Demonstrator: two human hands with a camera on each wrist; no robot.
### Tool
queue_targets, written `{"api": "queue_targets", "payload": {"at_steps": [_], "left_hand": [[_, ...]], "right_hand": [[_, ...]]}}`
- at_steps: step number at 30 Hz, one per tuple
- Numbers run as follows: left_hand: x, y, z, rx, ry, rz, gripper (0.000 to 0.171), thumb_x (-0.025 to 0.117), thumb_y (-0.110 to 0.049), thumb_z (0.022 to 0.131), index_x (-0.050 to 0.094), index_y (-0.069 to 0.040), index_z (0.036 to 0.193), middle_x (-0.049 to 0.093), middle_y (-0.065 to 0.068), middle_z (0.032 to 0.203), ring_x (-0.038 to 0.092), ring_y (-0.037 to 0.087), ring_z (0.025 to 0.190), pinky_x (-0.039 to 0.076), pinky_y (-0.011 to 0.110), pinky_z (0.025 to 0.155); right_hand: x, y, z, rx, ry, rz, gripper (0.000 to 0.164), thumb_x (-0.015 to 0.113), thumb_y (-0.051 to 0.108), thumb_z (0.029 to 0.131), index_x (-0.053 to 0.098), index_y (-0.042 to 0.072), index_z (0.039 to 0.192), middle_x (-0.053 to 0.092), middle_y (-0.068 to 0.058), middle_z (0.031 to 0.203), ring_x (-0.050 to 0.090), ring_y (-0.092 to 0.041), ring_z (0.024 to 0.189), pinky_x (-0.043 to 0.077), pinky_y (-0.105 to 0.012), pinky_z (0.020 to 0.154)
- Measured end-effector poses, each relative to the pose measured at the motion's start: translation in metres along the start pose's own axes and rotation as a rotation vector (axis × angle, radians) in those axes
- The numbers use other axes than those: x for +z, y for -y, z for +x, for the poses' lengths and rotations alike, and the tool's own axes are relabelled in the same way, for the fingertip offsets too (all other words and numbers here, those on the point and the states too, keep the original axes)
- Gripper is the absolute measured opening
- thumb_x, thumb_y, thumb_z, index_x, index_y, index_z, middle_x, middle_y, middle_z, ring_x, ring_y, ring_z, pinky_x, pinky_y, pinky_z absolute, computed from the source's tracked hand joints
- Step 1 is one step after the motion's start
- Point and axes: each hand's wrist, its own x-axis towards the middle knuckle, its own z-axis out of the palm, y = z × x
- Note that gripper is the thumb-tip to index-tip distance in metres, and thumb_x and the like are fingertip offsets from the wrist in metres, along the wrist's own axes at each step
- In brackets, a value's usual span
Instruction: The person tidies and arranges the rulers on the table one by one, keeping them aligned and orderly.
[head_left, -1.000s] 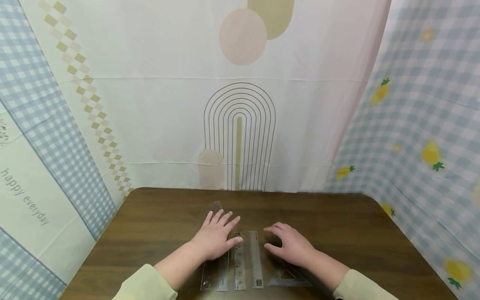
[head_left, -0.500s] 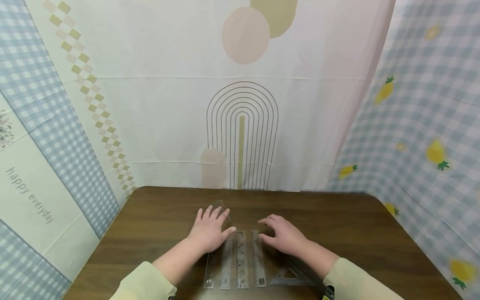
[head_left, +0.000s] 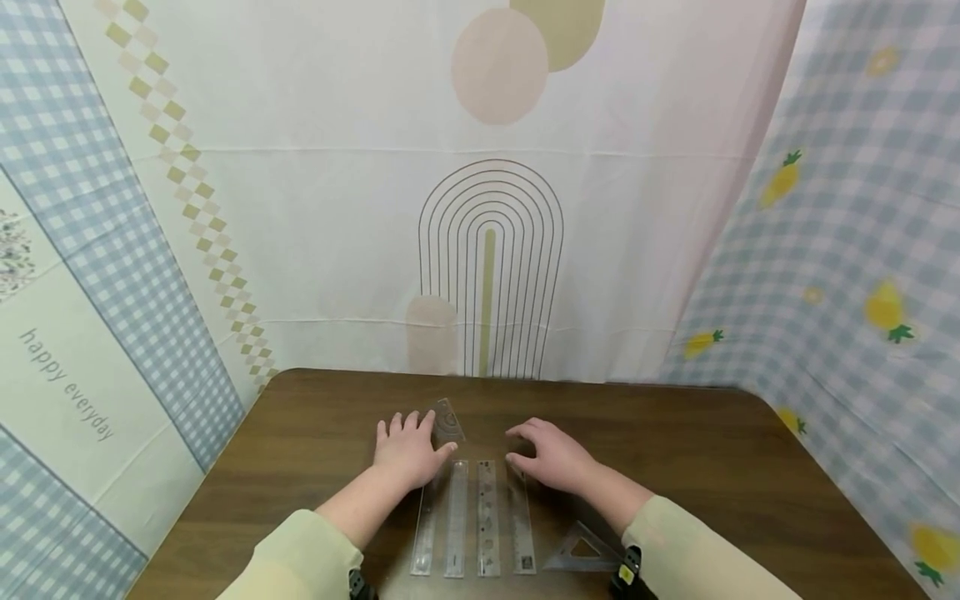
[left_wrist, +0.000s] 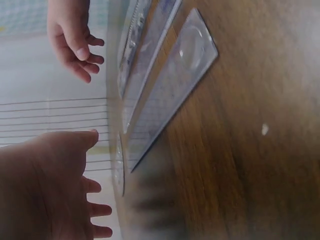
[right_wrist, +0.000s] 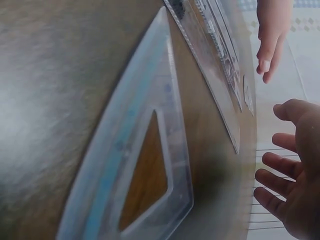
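Note:
Several clear rulers lie side by side on the table, pointing away from me. The leftmost ruler (head_left: 423, 537), with a round lens-like spot near its end in the left wrist view, runs up under my left hand (head_left: 405, 454), which hovers with its fingers spread. Just past those fingertips lies a small clear plastic piece (head_left: 448, 423) with curved markings, partly hidden. My right hand (head_left: 551, 454), fingers loosely bent and holding nothing, hangs over the far end of the rightmost ruler (head_left: 522, 533). A clear set square (right_wrist: 172, 150) with a triangular cutout lies nearer me, below the right forearm.
Between the outer rulers are two more, a plain ruler (head_left: 456, 525) and a patterned ruler (head_left: 488, 521). The brown wooden table (head_left: 300, 442) meets a printed cloth backdrop (head_left: 337, 250) at its far edge. Checked cloth (head_left: 825, 250) hangs on the right.
The left hand has shifted left, uncovering more of the small clear piece and the second ruler. My right hand has moved left and away from me, toward the rightmost ruler. The rulers stay put.

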Motion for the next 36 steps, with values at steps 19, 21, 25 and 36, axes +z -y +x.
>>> {"api": "queue_targets", "payload": {"at_steps": [19,21,25,36], "left_hand": [[0.003,0.007,0.027,-0.108,0.056,0.044,0.089,0.048,-0.07,0.092,0.036,-0.007,0.154,0.034,0.022,0.155,0.024,0.048,0.143,0.009,0.065,0.115],[0.004,0.005,0.029,-0.104,0.057,0.046,0.09,0.049,-0.071,0.091,0.037,-0.008,0.154,0.034,0.023,0.155,0.025,0.048,0.143,0.009,0.065,0.115],[0.006,0.002,0.031,-0.098,0.07,0.053,0.091,0.049,-0.073,0.09,0.037,-0.008,0.154,0.033,0.022,0.155,0.023,0.047,0.144,0.008,0.065,0.115],[0.012,0.001,0.035,-0.116,0.07,0.099,0.093,0.047,-0.075,0.089,0.036,-0.011,0.155,0.031,0.02,0.158,0.019,0.047,0.146,0.008,0.064,0.115]], "right_hand": [[0.015,0.012,0.056,0.012,0.061,-0.013,0.046,0.065,0.036,0.096,0.059,0.013,0.136,0.058,-0.009,0.128,0.056,-0.029,0.12,0.047,-0.049,0.096],[0.017,0.012,0.062,0.02,0.067,-0.019,0.048,0.065,0.036,0.096,0.058,0.014,0.138,0.057,-0.009,0.129,0.054,-0.03,0.121,0.046,-0.051,0.097],[0.02,0.012,0.073,0.034,0.076,-0.039,0.05,0.065,0.037,0.096,0.057,0.015,0.14,0.056,-0.011,0.133,0.052,-0.033,0.125,0.042,-0.055,0.1],[0.028,0.02,0.101,0.089,0.087,-0.059,0.047,0.062,0.038,0.097,0.058,0.019,0.14,0.051,-0.012,0.14,0.045,-0.035,0.131,0.034,-0.057,0.107]]}}
